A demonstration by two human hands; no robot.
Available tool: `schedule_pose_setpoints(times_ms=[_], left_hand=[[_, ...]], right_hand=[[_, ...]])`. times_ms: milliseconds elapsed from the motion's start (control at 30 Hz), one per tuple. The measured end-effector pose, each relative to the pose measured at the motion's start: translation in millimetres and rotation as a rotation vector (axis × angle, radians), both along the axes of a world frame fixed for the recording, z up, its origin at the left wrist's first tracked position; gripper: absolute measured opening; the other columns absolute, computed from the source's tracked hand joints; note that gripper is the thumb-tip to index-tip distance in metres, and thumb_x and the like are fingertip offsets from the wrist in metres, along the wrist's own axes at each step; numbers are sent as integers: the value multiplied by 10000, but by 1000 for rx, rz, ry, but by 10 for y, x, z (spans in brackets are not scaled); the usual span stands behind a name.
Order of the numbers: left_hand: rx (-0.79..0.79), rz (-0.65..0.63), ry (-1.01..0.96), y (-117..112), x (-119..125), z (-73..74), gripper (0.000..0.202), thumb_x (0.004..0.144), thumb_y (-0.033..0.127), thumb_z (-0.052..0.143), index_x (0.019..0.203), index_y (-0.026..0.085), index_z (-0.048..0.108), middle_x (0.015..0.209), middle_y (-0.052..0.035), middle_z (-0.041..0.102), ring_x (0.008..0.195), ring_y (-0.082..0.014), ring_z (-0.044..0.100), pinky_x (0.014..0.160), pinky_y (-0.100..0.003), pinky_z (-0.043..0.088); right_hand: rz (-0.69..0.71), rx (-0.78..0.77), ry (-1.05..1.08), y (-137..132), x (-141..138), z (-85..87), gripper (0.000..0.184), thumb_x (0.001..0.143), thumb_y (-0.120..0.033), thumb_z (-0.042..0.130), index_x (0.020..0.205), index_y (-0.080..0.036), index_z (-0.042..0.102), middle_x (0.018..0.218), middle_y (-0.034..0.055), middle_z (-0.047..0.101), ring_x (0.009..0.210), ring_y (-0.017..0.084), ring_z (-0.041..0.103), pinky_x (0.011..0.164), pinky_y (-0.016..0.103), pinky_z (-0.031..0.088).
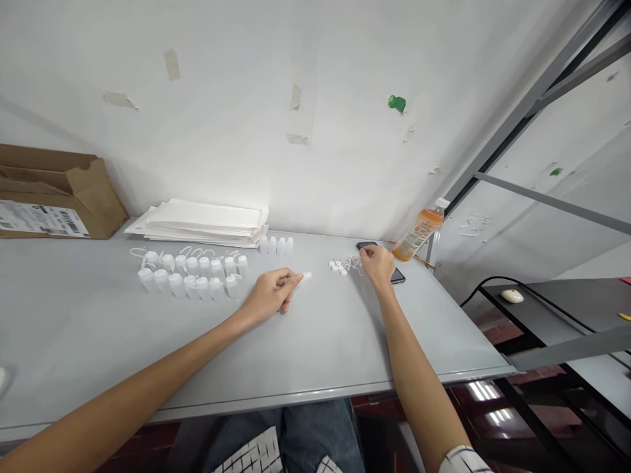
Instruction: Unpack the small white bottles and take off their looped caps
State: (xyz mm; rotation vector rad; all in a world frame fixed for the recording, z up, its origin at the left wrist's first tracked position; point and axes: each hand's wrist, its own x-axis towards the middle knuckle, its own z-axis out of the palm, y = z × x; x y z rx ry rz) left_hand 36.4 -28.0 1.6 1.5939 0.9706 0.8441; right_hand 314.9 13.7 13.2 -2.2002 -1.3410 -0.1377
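Note:
My left hand (pixel 272 291) pinches a small white plastic bottle (pixel 306 276) between thumb and fingertips, slightly above the grey table. My right hand (pixel 378 263) is closed at the edge of a small pile of white caps with thin white loops (pixel 344 266). Whatever its fingers grip is hidden from view. Farther left stand two rows of white capped bottles (pixel 190 286), with curled white loops showing at several of the back ones. Several small bottles without loops (pixel 277 246) stand in a line near the wall.
A stack of white sheets (pixel 200 220) and an opened cardboard box (pixel 54 190) lie along the wall at left. Behind my right hand are a dark phone (pixel 397 276) and an orange drink bottle (pixel 419 233). A metal frame (pixel 535 108) rises at the right.

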Motion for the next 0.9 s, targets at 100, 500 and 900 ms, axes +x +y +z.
schedule_pose_setpoints(times_ms=[100,500,900], left_hand=[[-12,5,-8,-4,3,1,433,891,558,493,675,184,471,517,53,492,402,-90,501,446,-223,357],[-19,53,-70,7,2,17,392,909,563,457,779,193,466,570,84,394,365,-73,486,396,-209,342],[-67,52,-107,13,3,6,319,932,480,395,803,199,471,583,63,442,396,-86,501,383,-199,337]], right_hand=[[101,177,98,-30,-78,74,262,836,-316,531,841,-188,759,891,89,742,820,231,658,740,300,458],[998,-62,743,-387,-1132,181,359,799,-521,650,864,-177,731,638,-1,607,479,89,481,478,233,381],[982,-40,1020,-336,-1035,210,321,689,-431,770,825,-158,672,634,-14,575,502,98,527,407,213,367]])
